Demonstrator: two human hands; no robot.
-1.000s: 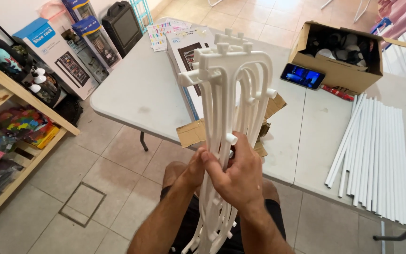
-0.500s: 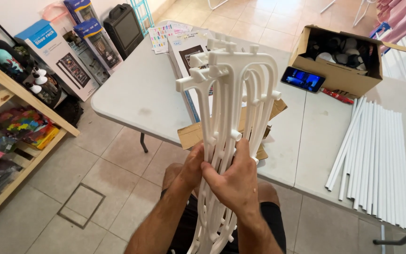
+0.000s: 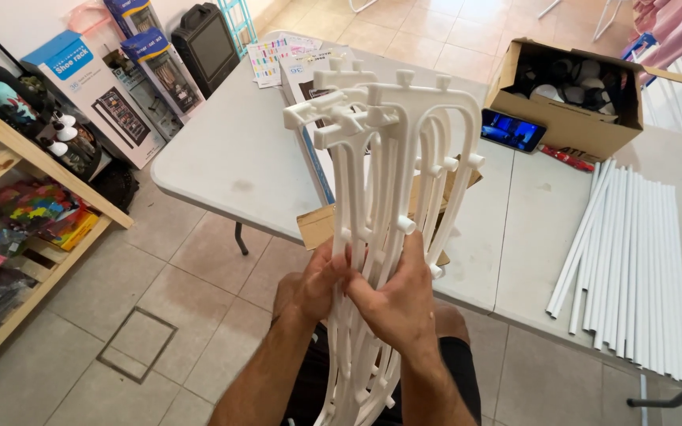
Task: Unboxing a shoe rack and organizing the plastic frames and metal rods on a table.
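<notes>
I hold a stack of white plastic rack frames (image 3: 388, 150) upright in front of me, their lower ends between my knees. My left hand (image 3: 317, 280) grips the stack's left side at mid-height, fingers curled around the bars. My right hand (image 3: 396, 304) clasps the same stack from the right and front, thumb across the bars. The frames have arched tops and small round pegs along the sides. Their bottoms are hidden behind my arms.
A grey folding table (image 3: 230, 158) stands ahead with a bundle of white tubes (image 3: 633, 268), an open cardboard box of parts (image 3: 570, 95), a lit phone (image 3: 512, 130) and flat cardboard (image 3: 317, 225). Boxed goods (image 3: 96, 95) and a wooden shelf (image 3: 33, 166) stand at the left.
The stack has tilted slightly and shifted left in view. Both hands have slid a little along the bars while keeping hold.
</notes>
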